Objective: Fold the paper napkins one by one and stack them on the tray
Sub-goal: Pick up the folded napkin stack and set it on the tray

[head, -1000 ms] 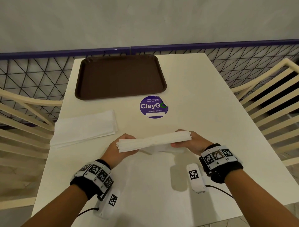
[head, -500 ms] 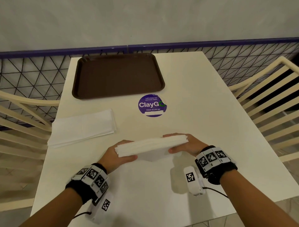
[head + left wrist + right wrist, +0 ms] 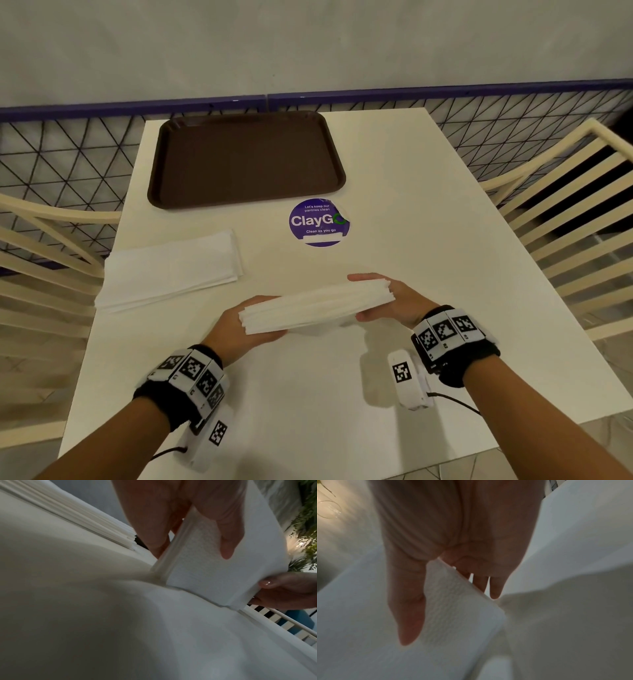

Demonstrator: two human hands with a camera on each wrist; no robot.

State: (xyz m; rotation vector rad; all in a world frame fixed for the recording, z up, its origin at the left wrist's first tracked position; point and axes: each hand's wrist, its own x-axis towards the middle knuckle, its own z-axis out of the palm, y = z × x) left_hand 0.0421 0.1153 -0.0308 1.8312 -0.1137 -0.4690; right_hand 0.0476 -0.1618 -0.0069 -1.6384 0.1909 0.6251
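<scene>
Early stage: both the left hand (image 3: 239, 322) and right hand (image 3: 394, 301) pinch a napkin bundle (image 3: 315, 305) between thumb and fingers; the tray (image 3: 164, 192) holds nothing yet.

The setting is a shared pantry or canteen seating area, indicated by a white table (image 3: 394, 212) bearing a purple "ClayGo – Let's keep our pantries clean" sticker (image 3: 318, 222), a brown cafeteria tray (image 3: 246, 161), slatted cream chairs (image 3: 565, 205) on both sides, and a mesh railing (image 3: 61, 164) behind
</scene>
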